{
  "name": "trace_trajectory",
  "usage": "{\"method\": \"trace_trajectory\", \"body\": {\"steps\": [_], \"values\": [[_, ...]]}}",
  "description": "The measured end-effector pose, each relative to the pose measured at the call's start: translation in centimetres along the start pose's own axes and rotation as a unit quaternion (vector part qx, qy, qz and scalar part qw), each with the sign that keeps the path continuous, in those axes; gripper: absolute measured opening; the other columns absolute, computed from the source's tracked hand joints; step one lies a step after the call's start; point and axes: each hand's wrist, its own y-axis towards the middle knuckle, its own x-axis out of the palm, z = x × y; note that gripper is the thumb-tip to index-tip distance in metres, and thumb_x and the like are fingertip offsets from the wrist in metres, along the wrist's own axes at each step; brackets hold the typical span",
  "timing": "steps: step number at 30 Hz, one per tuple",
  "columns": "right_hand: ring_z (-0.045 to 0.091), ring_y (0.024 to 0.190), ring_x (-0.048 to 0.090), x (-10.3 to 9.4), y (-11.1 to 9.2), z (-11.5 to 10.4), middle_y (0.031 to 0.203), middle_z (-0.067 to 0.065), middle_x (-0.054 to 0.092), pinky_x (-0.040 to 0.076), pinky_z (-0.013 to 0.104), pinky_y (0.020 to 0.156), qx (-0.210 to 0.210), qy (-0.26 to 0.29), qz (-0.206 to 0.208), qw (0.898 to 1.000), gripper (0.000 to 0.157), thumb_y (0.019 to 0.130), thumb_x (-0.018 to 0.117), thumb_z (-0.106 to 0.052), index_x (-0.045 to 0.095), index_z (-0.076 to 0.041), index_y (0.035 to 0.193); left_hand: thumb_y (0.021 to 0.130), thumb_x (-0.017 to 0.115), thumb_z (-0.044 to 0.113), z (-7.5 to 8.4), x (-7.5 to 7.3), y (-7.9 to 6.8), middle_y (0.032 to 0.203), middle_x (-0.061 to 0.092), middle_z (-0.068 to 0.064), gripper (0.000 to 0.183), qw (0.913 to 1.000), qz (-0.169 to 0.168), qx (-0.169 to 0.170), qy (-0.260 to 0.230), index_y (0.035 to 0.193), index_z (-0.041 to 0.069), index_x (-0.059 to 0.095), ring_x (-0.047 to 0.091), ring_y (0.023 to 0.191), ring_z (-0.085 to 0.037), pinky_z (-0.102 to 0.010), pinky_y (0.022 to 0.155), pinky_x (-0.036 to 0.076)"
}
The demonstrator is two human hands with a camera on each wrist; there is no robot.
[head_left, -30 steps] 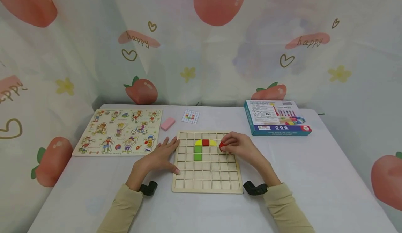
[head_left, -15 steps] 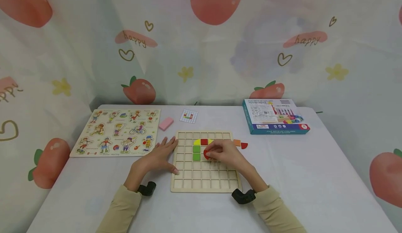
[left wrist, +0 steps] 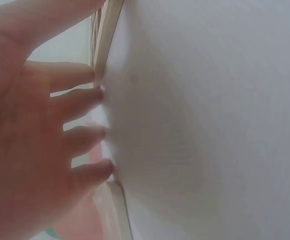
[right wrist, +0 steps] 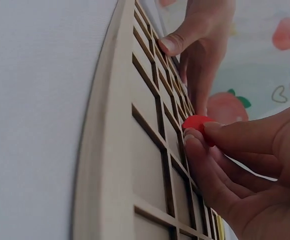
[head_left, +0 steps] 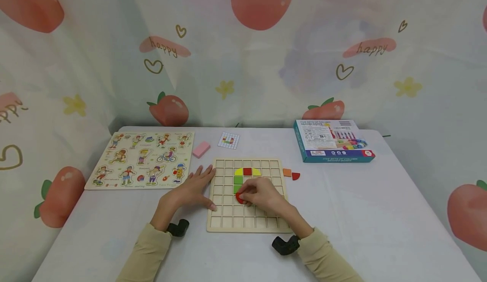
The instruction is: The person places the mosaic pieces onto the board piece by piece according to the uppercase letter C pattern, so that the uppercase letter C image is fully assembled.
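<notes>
A wooden grid board (head_left: pixel 224 222) lies on the table in the head view. Set in its cells are two yellow quarter-round pieces, one of them (head_left: pixel 257 172), with a red square (head_left: pixel 247 171) between them, and two green squares (head_left: pixel 238 179) below the left one. My right hand (head_left: pixel 262 195) pinches a red quarter-round piece (right wrist: pixel 199 123) between thumb and fingers, right at the cell under the lower green square. My left hand (head_left: pixel 194 189) rests along the board's left edge, fingers spread and thumb on the rim; the left wrist view shows its straight fingers (left wrist: pixel 80 105).
Right of the board lie an orange square (head_left: pixel 287 172) and a red quarter-round piece (head_left: pixel 296 176). Behind it are a pattern card (head_left: pixel 228 141) and a pink block (head_left: pixel 201 149). A picture puzzle board (head_left: pixel 129 155) lies at left, a box (head_left: pixel 335 142) at back right.
My right hand has carried the red piece from the board's right side leftward and down to the cell below the green squares. The left hand keeps its place at the board's edge.
</notes>
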Motion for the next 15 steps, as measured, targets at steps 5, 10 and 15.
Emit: {"method": "trace_trajectory", "body": {"steps": [5, 10, 15], "values": [[0.014, 0.064, 0.065, 0.39, 0.03, -0.01, 0.087, 0.005, 0.072, 0.058, 0.022, 0.061, -0.001, -0.025, 0.011, 1.0, 0.006, 0.092, 0.073, -0.002, 0.077, -0.003, 0.096, 0.077, 0.091, 0.037, 0.02, -0.01, 0.03, 0.173, 0.013, -0.014, 0.114, 1.0, 0.0, -0.003, 0.001, 0.163, 0.004, 0.024, 0.0, 0.16, -0.041, -0.059, 0.129, 0.004], [0.011, 0.069, 0.062, 0.64, 0.12, -0.19, 0.089, 0.002, 0.07, 0.055, 0.02, 0.062, -0.016, -0.07, 0.023, 0.997, 0.006, 0.088, 0.079, -0.005, 0.079, -0.006, 0.094, 0.077, 0.09, 0.037, -0.08, 0.02, 0.0, 0.173, 0.013, -0.014, 0.114, 1.0, 0.002, -0.003, 0.0, 0.163, 0.004, 0.023, 0.001, 0.16, -0.041, -0.06, 0.129, 0.004], [0.012, 0.077, 0.056, 0.75, 0.03, -0.51, 0.088, 0.001, 0.065, 0.05, 0.019, 0.064, -0.039, -0.126, 0.018, 0.991, 0.015, 0.084, 0.085, -0.009, 0.079, -0.007, 0.097, 0.077, 0.09, 0.038, -0.26, 0.06, 0.16, 0.173, 0.011, -0.014, 0.115, 1.0, 0.0, -0.002, 0.006, 0.164, 0.004, 0.022, 0.0, 0.16, -0.04, -0.06, 0.129, 0.005]]}}
